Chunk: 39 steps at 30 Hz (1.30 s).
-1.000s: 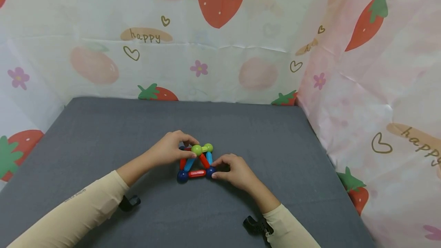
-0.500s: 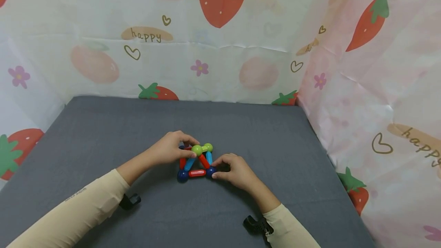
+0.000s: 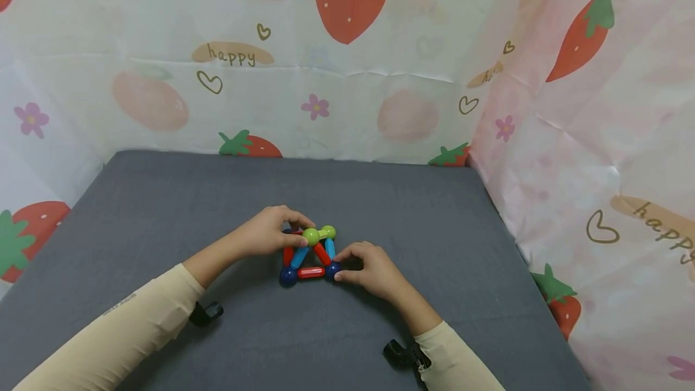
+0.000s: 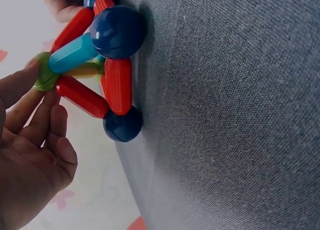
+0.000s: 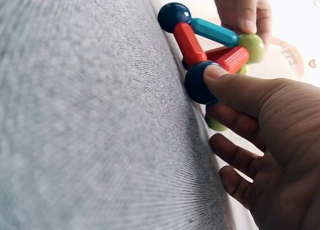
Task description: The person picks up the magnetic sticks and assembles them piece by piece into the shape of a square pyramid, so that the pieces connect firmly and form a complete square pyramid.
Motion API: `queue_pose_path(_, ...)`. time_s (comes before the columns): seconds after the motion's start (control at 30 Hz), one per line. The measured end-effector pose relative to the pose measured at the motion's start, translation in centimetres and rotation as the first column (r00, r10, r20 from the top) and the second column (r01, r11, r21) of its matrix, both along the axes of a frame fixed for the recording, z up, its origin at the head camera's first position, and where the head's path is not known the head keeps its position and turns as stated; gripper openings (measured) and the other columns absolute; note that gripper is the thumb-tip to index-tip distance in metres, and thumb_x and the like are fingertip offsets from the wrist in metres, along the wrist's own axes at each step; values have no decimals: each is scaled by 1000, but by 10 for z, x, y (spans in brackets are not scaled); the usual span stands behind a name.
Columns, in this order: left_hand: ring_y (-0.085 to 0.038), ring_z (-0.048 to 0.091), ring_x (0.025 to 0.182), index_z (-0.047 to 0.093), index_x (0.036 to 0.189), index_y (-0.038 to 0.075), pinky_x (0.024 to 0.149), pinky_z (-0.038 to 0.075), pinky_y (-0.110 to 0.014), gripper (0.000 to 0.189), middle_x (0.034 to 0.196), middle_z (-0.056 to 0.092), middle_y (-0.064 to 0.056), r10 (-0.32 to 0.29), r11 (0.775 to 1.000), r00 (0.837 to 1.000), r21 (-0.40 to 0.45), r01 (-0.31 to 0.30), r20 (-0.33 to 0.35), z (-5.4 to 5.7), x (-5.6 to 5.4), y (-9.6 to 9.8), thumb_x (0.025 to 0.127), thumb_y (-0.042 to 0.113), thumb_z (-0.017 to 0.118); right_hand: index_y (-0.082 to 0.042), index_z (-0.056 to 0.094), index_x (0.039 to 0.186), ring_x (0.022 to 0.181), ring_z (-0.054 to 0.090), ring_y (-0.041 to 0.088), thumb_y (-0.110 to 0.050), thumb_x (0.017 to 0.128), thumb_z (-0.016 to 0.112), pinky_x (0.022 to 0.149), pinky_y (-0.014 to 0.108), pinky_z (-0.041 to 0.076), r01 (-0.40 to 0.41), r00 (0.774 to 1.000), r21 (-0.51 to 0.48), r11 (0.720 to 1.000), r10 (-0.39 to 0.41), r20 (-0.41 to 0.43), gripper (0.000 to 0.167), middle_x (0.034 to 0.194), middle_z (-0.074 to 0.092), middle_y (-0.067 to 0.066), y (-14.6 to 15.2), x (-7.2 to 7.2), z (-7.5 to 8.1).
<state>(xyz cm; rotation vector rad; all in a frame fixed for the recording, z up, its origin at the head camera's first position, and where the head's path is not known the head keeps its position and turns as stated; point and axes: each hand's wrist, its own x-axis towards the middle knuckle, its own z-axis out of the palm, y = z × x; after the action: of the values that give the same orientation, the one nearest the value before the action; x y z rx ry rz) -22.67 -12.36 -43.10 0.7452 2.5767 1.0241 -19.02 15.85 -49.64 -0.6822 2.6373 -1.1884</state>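
Note:
A small frame of magnetic rods and balls stands on the grey cloth, with a red rod (image 3: 311, 273) along its near lower edge. My left hand (image 3: 271, 231) pinches the nearer green ball (image 3: 311, 236) at the top between thumb and fingers. At the frame's near right corner, my right hand (image 3: 374, 267) holds a dark blue ball (image 5: 200, 83) between thumb and forefinger. Blue rods (image 4: 74, 53) and red rods (image 4: 82, 96) slope from the green ball down to dark blue balls. Another green ball (image 3: 328, 232) sits behind, joined by a yellow-green rod. My left fingers partly cover the frame's far left side.
A grey cloth (image 3: 244, 343) covers the table around the frame. Behind and at the sides hangs a pale curtain (image 3: 347, 95) printed with strawberries. Black wrist straps (image 3: 205, 314) sit at both cuffs.

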Motion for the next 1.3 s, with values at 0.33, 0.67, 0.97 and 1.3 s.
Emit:
queue_pose_path(0.33,-18,54,102,74,124,26,83,49,-37,28,105,68,9,3,1000,1000,13,-3,6,-3,-1,-1,96,30,74,-30,76,109,103,61,11,-32,86,85,95,39,50,9,1000,-4,1000,-9,0,25,108,69,-14,0,1,-2)
queue_pose_path(0.67,-18,53,100,74,125,24,79,49,-35,29,101,66,7,10,1000,1000,25,-11,6,-5,-1,0,96,30,74,-29,76,110,107,62,12,-32,86,85,98,40,49,20,1000,-15,1000,-20,-2,27,111,69,-11,0,1,-6)
queue_pose_path(0.97,-18,52,97,74,124,24,79,48,-36,29,99,66,8,12,999,1000,42,-11,-19,-10,-1,-3,96,31,73,-28,76,110,106,62,11,-32,86,85,97,40,49,11,1000,-18,1000,-11,-14,26,111,70,-12,-1,-1,-8)
queue_pose_path(1.3,-27,55,106,74,122,24,83,47,-38,27,110,66,4,35,997,995,67,-29,-92,-9,6,-4,95,28,76,-26,76,111,109,63,12,-30,87,84,100,41,49,6,1000,-6,1000,-6,-14,26,114,70,-10,-2,0,-2)
